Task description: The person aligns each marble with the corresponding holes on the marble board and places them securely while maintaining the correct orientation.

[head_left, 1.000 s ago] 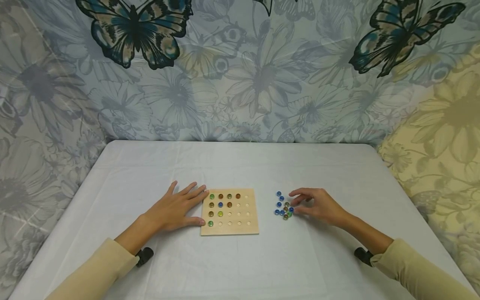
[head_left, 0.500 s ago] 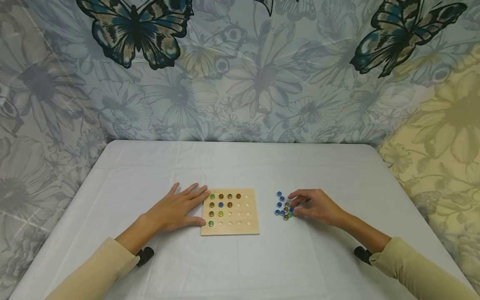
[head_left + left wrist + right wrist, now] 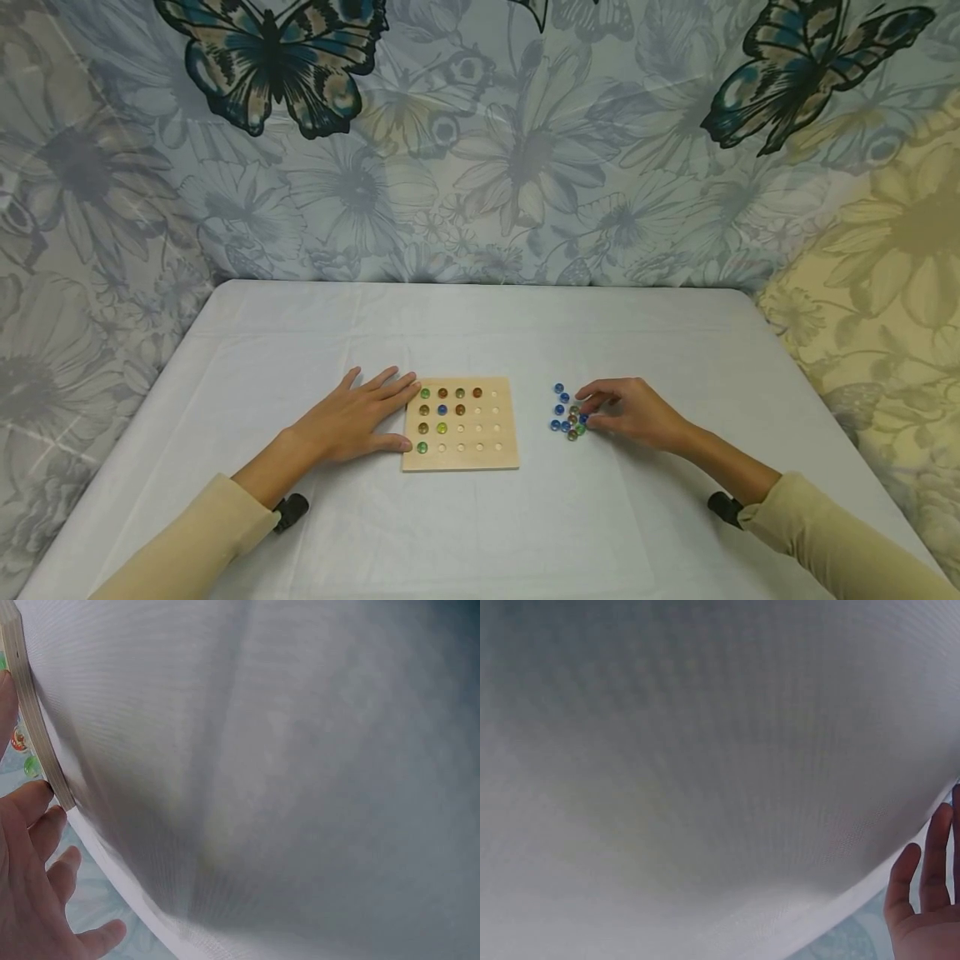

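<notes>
A light wooden board (image 3: pixel 480 462) with rows of round hollows lies flat on the white table. Green, brown, amber and blue glass marbles (image 3: pixel 442 410) sit in hollows at its left side. My left hand (image 3: pixel 348 421) is spread out, its fingertips and thumb touching the board's left edge. To the right of the board lies a loose cluster of blue, green and brownish marbles (image 3: pixel 559 409). Over its right side is my right hand (image 3: pixel 637 417), fingers loosely bent. Its thumb and fingertips are at a blue marble (image 3: pixel 583 418); a firm pinch is not visible.
White cloth covers the table (image 3: pixel 480 333). A patterned fabric backdrop (image 3: pixel 480 192) with butterflies and flowers rises behind and at both sides. Black wrist devices (image 3: pixel 291 511) show at the sleeve cuffs. The right wrist view shows mostly cloth and several fingertips.
Over the last second the right hand has shifted very slightly to the left. The left hand, the board and the marbles look the same.
</notes>
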`<state>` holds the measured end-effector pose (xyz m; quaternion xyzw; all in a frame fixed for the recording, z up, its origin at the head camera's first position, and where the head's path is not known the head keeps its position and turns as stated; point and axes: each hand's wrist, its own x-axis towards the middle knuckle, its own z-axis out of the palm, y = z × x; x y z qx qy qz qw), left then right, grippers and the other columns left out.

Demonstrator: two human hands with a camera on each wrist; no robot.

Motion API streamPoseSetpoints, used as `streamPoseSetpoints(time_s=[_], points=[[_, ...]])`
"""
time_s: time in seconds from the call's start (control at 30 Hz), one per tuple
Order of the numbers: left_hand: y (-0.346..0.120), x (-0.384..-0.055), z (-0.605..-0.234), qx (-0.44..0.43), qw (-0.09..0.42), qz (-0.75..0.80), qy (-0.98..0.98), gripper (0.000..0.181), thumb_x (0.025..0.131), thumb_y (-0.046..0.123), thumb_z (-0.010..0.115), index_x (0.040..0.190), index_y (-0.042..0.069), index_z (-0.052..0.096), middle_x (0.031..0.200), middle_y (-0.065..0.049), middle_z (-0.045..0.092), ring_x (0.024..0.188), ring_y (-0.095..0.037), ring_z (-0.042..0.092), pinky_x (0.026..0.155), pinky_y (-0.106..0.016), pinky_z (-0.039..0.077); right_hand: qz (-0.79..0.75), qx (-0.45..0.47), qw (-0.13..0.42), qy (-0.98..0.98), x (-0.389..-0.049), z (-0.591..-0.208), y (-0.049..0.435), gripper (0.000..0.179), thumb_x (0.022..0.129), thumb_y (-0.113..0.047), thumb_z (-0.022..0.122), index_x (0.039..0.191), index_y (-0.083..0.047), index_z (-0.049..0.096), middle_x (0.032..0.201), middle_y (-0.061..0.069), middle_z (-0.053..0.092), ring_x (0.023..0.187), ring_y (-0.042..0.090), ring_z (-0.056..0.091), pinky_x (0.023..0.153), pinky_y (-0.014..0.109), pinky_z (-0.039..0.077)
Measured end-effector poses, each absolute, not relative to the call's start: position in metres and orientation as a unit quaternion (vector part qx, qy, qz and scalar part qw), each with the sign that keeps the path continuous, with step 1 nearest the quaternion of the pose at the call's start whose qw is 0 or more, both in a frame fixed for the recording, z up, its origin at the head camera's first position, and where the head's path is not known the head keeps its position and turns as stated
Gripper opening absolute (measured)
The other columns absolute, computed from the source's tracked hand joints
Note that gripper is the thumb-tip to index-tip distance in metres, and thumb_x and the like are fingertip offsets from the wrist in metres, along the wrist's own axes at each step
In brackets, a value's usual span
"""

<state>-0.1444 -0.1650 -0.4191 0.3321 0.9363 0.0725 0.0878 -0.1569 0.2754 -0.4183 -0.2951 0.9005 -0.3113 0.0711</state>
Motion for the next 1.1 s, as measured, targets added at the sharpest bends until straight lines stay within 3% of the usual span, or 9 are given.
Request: streamPoseSetpoints(time_s=[0.5, 1.1], points=[[-0.165, -0.144, -0.419, 0.331, 0.093, 0.064, 0.937, 0.085, 0.093, 0.068, 0.050, 0.159, 0.019, 0.027, 0.163, 0.000, 0.026, 0.151, -0.027, 0.021, 0.115, -0.067, 0.014, -0.315, -0.278, 0.046, 0.906, -0.162, -0.410, 0.268, 0.032, 0.083, -0.003, 0.080, 0.113, -0.005, 0.071, 0.094, -0.005, 0.075, 0.086, 0.008, 0.068, 0.076, 0.037, 0.055], [-0.166, -0.145, -0.420, 0.332, 0.093, 0.063, 0.937, 0.085, 0.093, 0.068, 0.049, 0.159, 0.020, 0.026, 0.164, 0.000, 0.025, 0.150, -0.027, 0.022, 0.115, -0.067, 0.015, -0.363, -0.292, 0.048, 0.883, -0.175, -0.408, 0.228, 0.028, 0.086, -0.005, 0.078, 0.113, -0.003, 0.070, 0.095, -0.003, 0.075, 0.087, 0.011, 0.069, 0.077, 0.039, 0.054]])
